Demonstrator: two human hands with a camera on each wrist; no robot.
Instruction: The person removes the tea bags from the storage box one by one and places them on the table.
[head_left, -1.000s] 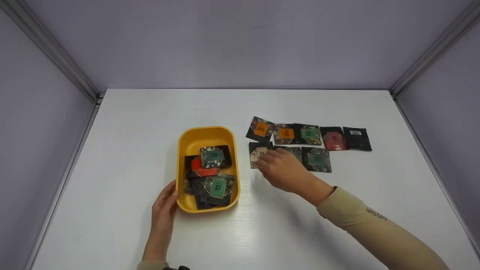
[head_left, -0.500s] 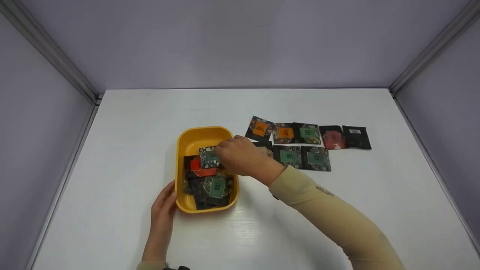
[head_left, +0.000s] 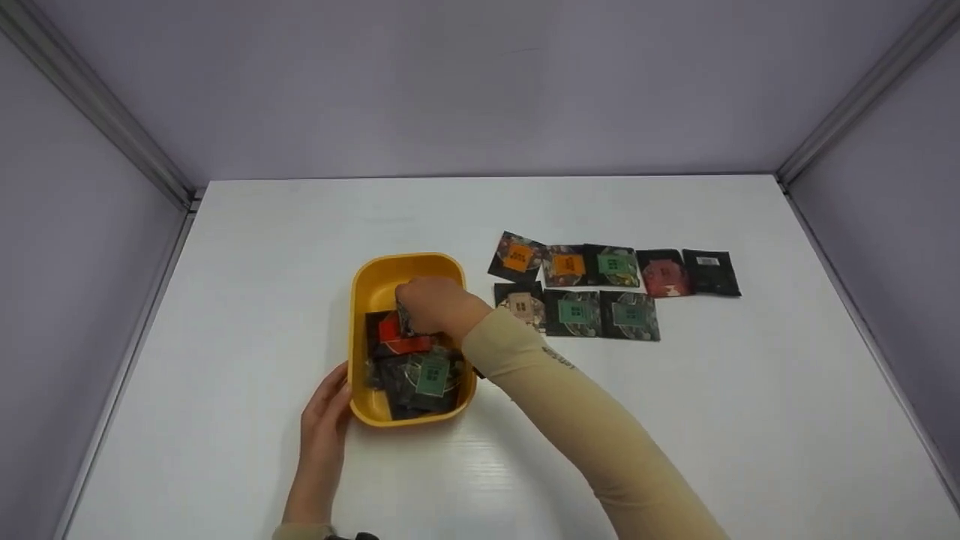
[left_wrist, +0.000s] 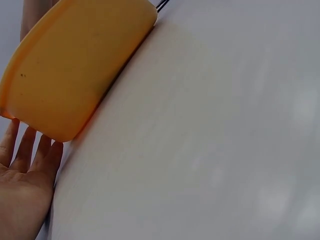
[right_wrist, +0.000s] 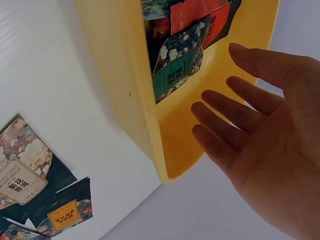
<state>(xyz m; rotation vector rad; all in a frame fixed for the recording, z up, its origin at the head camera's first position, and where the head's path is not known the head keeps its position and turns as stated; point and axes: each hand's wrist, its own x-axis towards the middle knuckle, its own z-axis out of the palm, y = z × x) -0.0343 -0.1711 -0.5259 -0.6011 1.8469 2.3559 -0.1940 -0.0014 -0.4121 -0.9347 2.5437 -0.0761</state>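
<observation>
A yellow plastic tub (head_left: 412, 423) stands left of the table's middle with several flat sachets inside. My left hand (head_left: 326, 412) touches its near left side with straight fingers, seen also in the left wrist view below the tub wall (left_wrist: 75, 65). Over the tub's inside is my right hand (head_left: 439, 304), its fingers spread and bare in the right wrist view. Close by its fingertips lies a dark floral sachet with a teal label (right_wrist: 180, 65), mostly hidden by the hand in the head view. A red-labelled sachet (head_left: 409, 343) and a green-labelled one (head_left: 433, 376) lie nearer.
Right of the tub, sachets lie in two rows on the white table (head_left: 750, 420). The back row runs from an orange-labelled sachet (head_left: 517, 256) to a plain black one (head_left: 711, 273). A beige-labelled sachet (head_left: 520, 304) starts the front row. Grey panels (head_left: 480, 90) enclose the table.
My right hand has moved left from the front row of sachets, over the tub's rim and into the tub. The left hand has stayed at the tub's side.
</observation>
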